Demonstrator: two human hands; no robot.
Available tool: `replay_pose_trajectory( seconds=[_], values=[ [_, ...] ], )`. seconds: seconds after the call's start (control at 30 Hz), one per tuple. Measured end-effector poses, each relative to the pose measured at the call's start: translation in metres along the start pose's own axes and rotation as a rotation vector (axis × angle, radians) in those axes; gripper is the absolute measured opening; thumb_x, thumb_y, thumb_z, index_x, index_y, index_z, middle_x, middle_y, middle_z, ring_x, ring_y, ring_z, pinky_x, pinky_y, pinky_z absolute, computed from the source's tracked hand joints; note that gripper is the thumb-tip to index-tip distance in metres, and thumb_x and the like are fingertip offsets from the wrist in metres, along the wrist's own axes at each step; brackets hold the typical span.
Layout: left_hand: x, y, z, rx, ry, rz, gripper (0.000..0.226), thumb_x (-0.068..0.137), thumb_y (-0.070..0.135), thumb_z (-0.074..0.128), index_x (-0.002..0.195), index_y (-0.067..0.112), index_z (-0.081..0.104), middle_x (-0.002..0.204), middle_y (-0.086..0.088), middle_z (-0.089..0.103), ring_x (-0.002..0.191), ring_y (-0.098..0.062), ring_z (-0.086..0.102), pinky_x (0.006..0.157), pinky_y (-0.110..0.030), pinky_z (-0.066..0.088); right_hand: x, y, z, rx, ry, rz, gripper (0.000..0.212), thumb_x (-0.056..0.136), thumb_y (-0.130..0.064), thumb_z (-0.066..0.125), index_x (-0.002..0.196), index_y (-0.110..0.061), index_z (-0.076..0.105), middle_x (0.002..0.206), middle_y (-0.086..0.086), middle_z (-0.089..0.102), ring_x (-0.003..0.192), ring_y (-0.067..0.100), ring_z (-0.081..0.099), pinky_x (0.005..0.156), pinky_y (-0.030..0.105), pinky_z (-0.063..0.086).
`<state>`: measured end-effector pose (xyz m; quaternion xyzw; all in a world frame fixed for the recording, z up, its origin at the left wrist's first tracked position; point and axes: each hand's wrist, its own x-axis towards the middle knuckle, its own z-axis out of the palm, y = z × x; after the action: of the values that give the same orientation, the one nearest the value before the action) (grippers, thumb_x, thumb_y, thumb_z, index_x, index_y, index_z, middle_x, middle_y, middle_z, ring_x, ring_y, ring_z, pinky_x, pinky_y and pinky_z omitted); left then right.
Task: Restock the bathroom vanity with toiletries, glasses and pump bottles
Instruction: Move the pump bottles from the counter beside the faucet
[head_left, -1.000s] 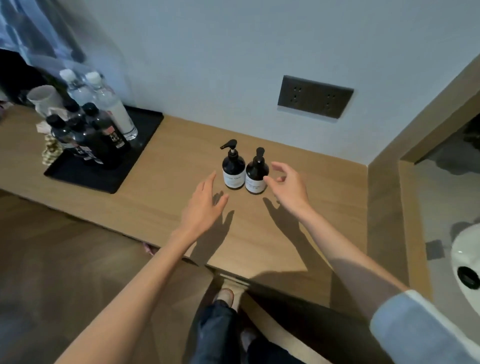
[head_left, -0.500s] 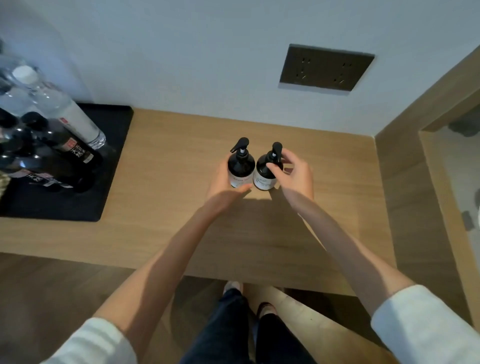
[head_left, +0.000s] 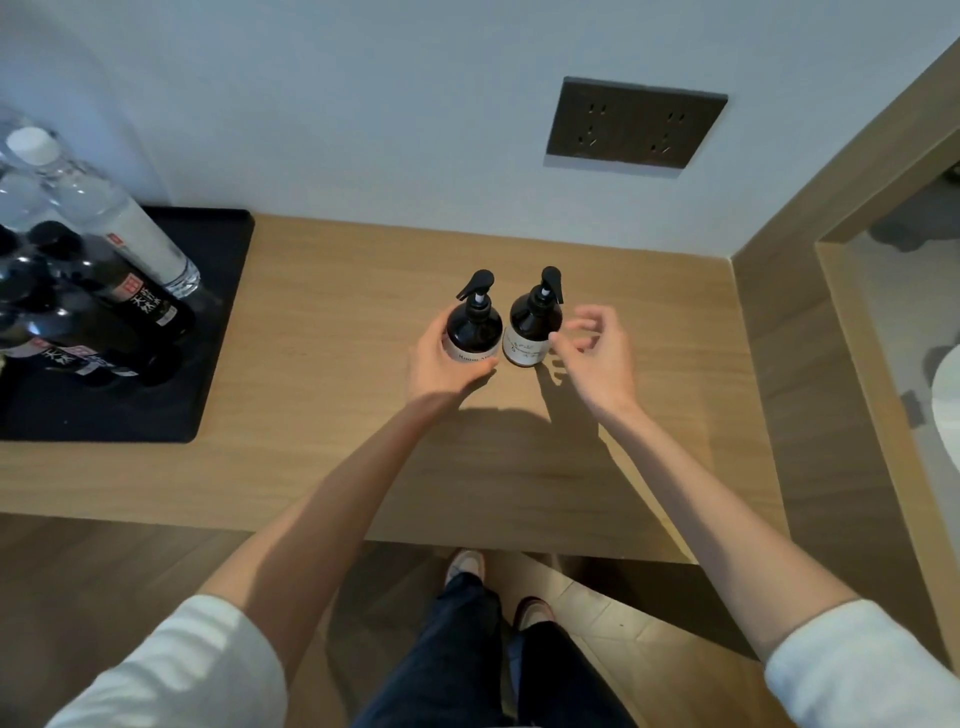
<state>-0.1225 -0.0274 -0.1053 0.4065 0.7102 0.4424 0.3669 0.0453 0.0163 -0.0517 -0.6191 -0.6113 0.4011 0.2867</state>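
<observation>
Two dark pump bottles with white labels stand side by side on the wooden counter (head_left: 332, 457). My left hand (head_left: 441, 364) is wrapped around the lower body of the left pump bottle (head_left: 474, 325). The right pump bottle (head_left: 535, 325) stands upright just beside it. My right hand (head_left: 597, 353) hovers right of that bottle, fingers curled and apart, thumb tip near its label, holding nothing.
A black tray (head_left: 208, 312) at the left carries several clear water bottles (head_left: 104, 213) and dark bottles (head_left: 140, 296). A dark socket plate (head_left: 636, 124) is set in the wall behind. A wooden side panel (head_left: 810, 364) bounds the counter on the right, with a white basin edge (head_left: 948, 400) beyond.
Both hands reached to the pump bottles. My left hand closed around the left bottle; my right hand, which touched the right bottle half a second ago, has drawn slightly away from it.
</observation>
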Motion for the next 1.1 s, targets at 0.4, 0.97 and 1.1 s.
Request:
replay_pose_trajectory(
  seconds=[0.4,0.97,1.1],
  values=[
    [-0.113,0.058,-0.016,0.141,-0.046,0.224,0.068,0.055,0.045,0.079,0.117,0.044,0.053,0.106,0.018,0.067,0.096,-0.002,0.061,0.082,-0.031,0.053,-0.089,-0.035,-0.066,0.152,-0.234,-0.242,0.029,0.082,-0.025,0.071,0.111,-0.024,0.07,0.106,-0.012,0.07,0.098,0.007,0.064,0.084,0.022,0.053],
    [-0.314,0.174,0.199,0.172,-0.222,0.5,0.073,0.059,0.042,0.083,0.125,0.037,0.052,0.102,0.021,0.063,0.088,0.008,0.059,0.074,-0.014,0.052,-0.236,0.069,-0.33,0.261,0.029,-0.349,0.029,0.084,-0.016,0.069,0.111,-0.026,0.065,0.094,-0.014,0.07,0.09,0.001,0.067,0.084,0.02,0.053],
    [-0.351,0.215,0.268,0.133,-0.36,0.528,0.078,0.06,0.039,0.084,0.13,0.038,0.048,0.102,0.023,0.06,0.087,0.012,0.058,0.076,-0.01,0.048,-0.258,0.101,-0.409,0.219,0.157,-0.337,0.027,0.084,-0.016,0.068,0.111,-0.02,0.067,0.096,-0.009,0.07,0.089,0.0,0.066,0.084,0.018,0.052]
  ],
)
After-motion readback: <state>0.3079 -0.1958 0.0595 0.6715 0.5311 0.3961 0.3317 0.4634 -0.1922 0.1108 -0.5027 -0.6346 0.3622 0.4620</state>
